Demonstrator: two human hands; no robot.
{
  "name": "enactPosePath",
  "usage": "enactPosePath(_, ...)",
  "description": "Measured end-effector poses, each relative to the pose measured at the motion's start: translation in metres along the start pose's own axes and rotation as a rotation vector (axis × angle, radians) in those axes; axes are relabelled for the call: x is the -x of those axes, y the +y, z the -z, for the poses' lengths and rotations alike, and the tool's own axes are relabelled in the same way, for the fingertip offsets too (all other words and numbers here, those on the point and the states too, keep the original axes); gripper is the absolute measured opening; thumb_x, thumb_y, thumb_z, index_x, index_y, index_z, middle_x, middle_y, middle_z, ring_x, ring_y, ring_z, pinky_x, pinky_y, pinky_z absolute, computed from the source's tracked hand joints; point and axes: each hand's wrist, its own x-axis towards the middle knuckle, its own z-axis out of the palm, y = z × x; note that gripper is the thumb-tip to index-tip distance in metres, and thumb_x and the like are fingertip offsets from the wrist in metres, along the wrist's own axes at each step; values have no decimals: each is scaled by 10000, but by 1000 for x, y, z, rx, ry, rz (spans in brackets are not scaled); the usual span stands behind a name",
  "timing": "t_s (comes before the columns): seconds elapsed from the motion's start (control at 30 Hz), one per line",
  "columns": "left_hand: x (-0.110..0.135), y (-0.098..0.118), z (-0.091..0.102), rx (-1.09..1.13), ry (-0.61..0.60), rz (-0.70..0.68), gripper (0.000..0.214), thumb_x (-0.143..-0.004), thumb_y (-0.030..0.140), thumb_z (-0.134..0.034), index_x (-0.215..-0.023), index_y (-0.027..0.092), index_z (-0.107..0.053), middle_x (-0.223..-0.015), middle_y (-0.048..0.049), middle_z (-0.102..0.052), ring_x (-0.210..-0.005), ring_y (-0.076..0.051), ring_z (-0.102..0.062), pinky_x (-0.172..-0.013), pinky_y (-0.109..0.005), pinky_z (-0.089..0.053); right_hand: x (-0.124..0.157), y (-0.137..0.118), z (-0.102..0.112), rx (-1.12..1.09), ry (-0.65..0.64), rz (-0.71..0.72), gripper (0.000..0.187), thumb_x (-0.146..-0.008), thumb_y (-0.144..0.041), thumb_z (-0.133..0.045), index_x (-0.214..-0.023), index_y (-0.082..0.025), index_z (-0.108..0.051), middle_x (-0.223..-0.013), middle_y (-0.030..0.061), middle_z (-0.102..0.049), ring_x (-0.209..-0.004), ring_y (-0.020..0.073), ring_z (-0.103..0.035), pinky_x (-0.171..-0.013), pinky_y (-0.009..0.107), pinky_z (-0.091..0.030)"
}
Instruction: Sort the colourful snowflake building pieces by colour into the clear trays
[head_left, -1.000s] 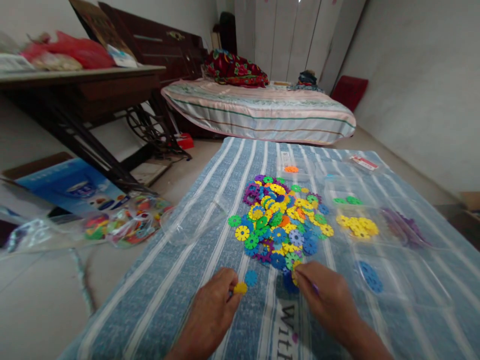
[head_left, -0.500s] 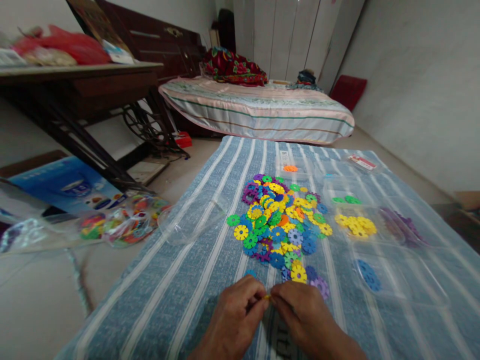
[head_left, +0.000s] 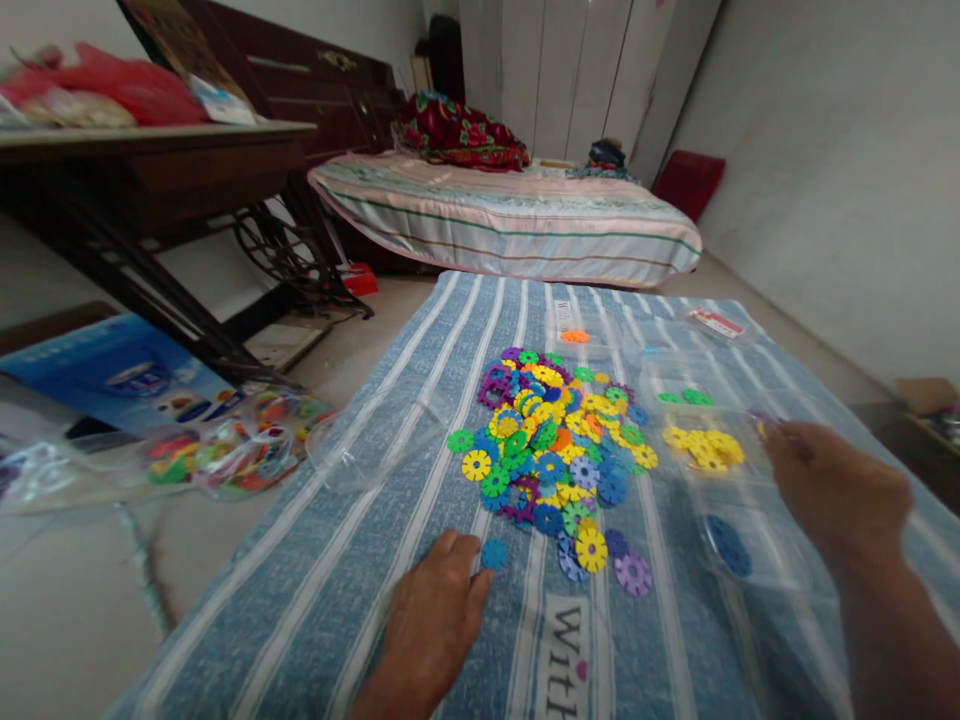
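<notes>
My left hand [head_left: 435, 612] rests palm down on the striped cloth, fingers outstretched and thumb apart. Its thumb and forefinger tips are right beside a loose blue snowflake disc [head_left: 494, 553]; whether they touch it I cannot tell. My right hand [head_left: 836, 485] is over the clear trays at the right, fingertips pinched on a yellow snowflake disc [head_left: 762, 428], of which only a sliver shows. Yellow discs [head_left: 705, 448] lie in the tray just left of these fingertips. A mixed pile of notched discs [head_left: 555, 430] spreads across the middle.
Blue discs [head_left: 726, 546] sit in a near tray, green discs [head_left: 694, 397] and orange discs [head_left: 574, 337] in farther ones. A clear lid or tray [head_left: 367, 450] lies left of the pile. Bags of colourful pieces [head_left: 255, 450] are on the floor at the left, near a sewing-machine table [head_left: 210, 140].
Both hands were together at the near edge, pinching a small yellow piece. My right hand has swung out right to the trays; my left has opened and moved left beside the blue disc.
</notes>
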Motion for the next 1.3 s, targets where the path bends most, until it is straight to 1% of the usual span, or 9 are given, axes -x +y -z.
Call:
enactPosePath(0.1,-4,6,3,-24,-32,-23,219,-881,180,-398,-922,190,-613,-970,-62,-620,-853,-174,-620,-743,-276,-438,23,-18,4,-91,-15,99,428,-878,-504,-396,-791,-201,-686,-619,43,-642,-478,159,-545,-476,272,-352)
enactPosePath(0.23,-8,6,3,2,-25,-70,236,-880,173,-388,-913,192,-620,-947,-61,-622,-836,-170,-614,-745,-272,-439,74,-58,12,-410,-294,367,261,-908,-367,-437,-911,-209,-644,-789,26,-692,-679,140,-650,-636,238,-470)
enactPosePath(0.37,-11,9,2,20,-19,-116,235,-872,166,-395,-924,192,-623,-950,-61,-620,-849,-173,-608,-744,-270,-438,115,-82,15,-308,-489,440,163,-833,-252,-545,-982,-239,-611,-840,21,-672,-740,176,-635,-641,269,-478)
enactPosePath(0.5,-17,19,-2,40,-12,-173,225,-869,164,-398,-904,192,-619,-958,-64,-623,-850,-176,-613,-735,-267,-445,135,-87,10,-224,-469,457,331,-723,-149,-611,-1045,-219,-585,-920,51,-665,-833,233,-618,-683,320,-489)
enactPosePath(0.67,-25,24,-12,105,70,-270,236,-876,169,-392,-893,196,-626,-935,-57,-640,-862,-176,-628,-754,-268,-467,138,-83,3,-306,-457,532,295,-737,-93,-539,-996,-226,-581,-915,48,-654,-824,215,-603,-679,305,-484)
enactPosePath(0.83,-35,6,-30,201,245,-377,205,-878,251,-434,-875,223,-637,-834,-22,-659,-779,-148,-647,-688,-222,-490,137,-89,4,-344,-442,463,245,-713,-58,-483,-870,-226,-566,-836,32,-627,-754,204,-587,-658,312,-478)
enactPosePath(1.0,-42,-6,-41,235,376,-415,178,-859,314,-484,-868,246,-649,-835,-4,-686,-779,-137,-668,-669,-187,-511,133,-89,0,-406,-357,506,207,-760,-39,-434,-768,-221,-531,-720,37,-598,-673,209,-582,-614,314,-462)
enactPosePath(1.2,-44,-7,-42,247,466,-470,186,-865,330,-482,-836,250,-648,-756,16,-681,-697,-116,-671,-617,-163,-515,111,-81,5,-439,-340,463,236,-859,-77,-393,-752,-207,-559,-645,19,-558,-569,159,-555,-551,252,-421)
enactPosePath(1.3,-47,-8,-44,260,517,-518,186,-870,326,-475,-839,253,-644,-733,26,-672,-652,-106,-662,-574,-155,-508,87,-66,11,-437,-223,416,257,-911,-148,-382,-770,-205,-589,-671,12,-591,-599,144,-573,-585,238,-429)
